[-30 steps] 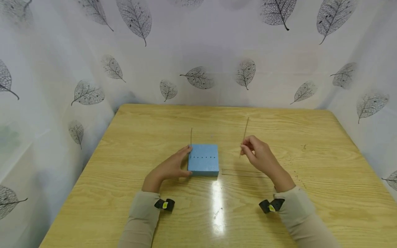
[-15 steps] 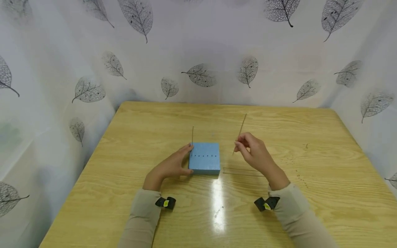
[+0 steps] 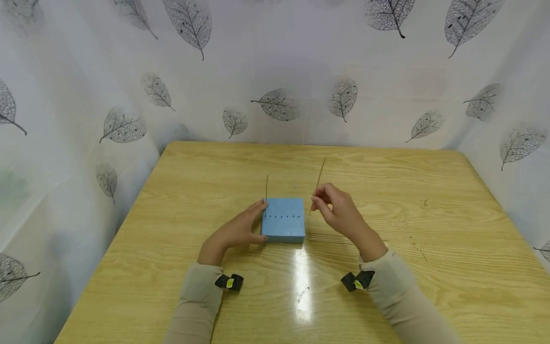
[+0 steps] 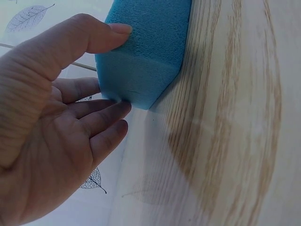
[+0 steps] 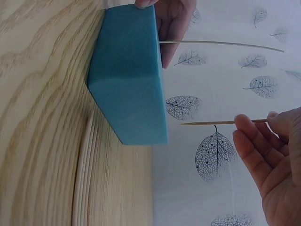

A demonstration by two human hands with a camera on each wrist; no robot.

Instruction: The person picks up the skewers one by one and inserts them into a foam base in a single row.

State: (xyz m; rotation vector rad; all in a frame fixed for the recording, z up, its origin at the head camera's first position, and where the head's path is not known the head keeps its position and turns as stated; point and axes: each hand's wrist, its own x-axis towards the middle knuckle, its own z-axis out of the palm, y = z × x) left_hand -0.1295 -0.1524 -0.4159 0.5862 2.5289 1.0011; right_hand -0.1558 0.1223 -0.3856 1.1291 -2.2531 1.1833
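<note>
A blue foam block (image 3: 283, 222) lies on the wooden table (image 3: 429, 191), with a row of small holes across its top. One thin wooden skewer (image 3: 266, 188) stands upright in the leftmost hole. My left hand (image 3: 257, 222) grips the block's left side, thumb on the near corner and fingers against the side (image 4: 106, 108). My right hand (image 3: 318, 200) pinches a second skewer (image 3: 320, 172), tilted and held in the air just right of the block. In the right wrist view this skewer's tip (image 5: 188, 123) is a short way off the block's top (image 5: 129, 70).
A bundle of several skewers (image 3: 333, 237) lies flat on the table just right of the block, partly under my right wrist. Leaf-patterned white sheets (image 3: 275, 71) wall in the table on three sides. A light glare (image 3: 301, 282) marks the tabletop near me.
My right hand has carried its skewer leftward, from well right of the block to right beside it. My left hand and the block have stayed put.
</note>
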